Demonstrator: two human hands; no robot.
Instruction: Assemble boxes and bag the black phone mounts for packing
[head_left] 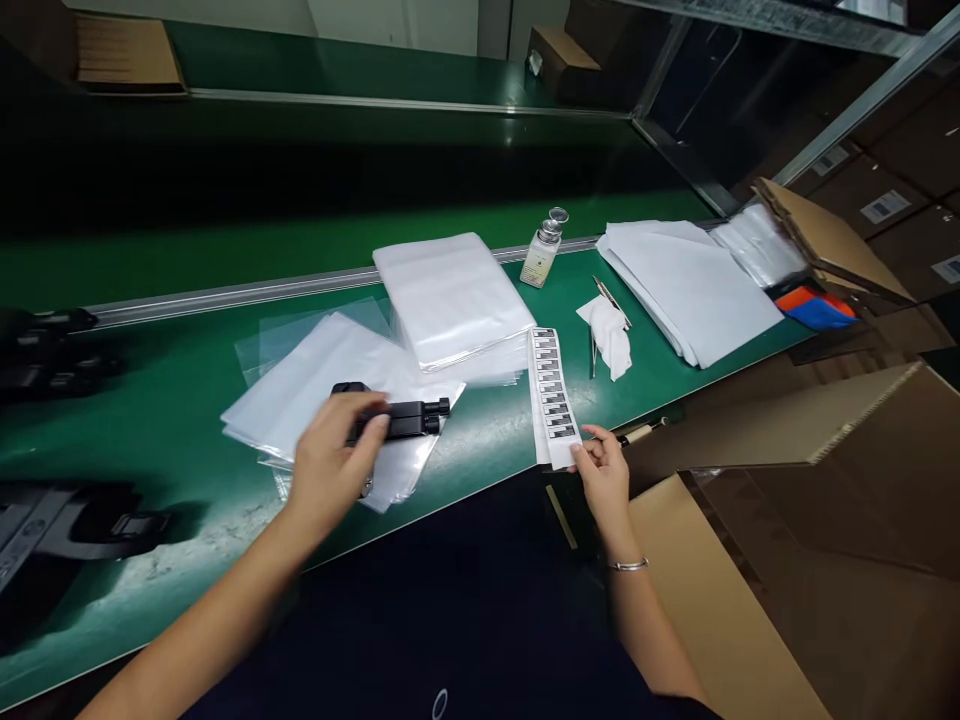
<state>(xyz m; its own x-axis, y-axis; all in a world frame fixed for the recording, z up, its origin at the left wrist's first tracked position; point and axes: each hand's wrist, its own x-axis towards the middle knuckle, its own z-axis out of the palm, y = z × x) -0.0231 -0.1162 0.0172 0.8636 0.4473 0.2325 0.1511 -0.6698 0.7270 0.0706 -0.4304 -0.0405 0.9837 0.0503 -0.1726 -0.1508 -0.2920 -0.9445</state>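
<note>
My left hand (pixel 326 455) is closed around a black device (pixel 409 420) with round knobs at its right end, its exact kind unclear. It sits over a loose pile of clear plastic bags (pixel 292 390), and my fingers partly cover it. At the table's front edge, my right hand (pixel 606 480) pinches the lower corner of a strip of labels (pixel 553 395) printed with a column of black-and-white stickers. The strip's far end touches a thick stack of plastic bags (pixel 457 295).
A capped bottle (pixel 538 258) stands behind crumpled white tissue (pixel 611 338) and tweezers (pixel 593 355). White sheets (pixel 690 285) lie at right. More black devices (pixel 67 525) sit at left on the green table (pixel 225 560). An open cardboard box (pixel 720 580) stands below the right edge.
</note>
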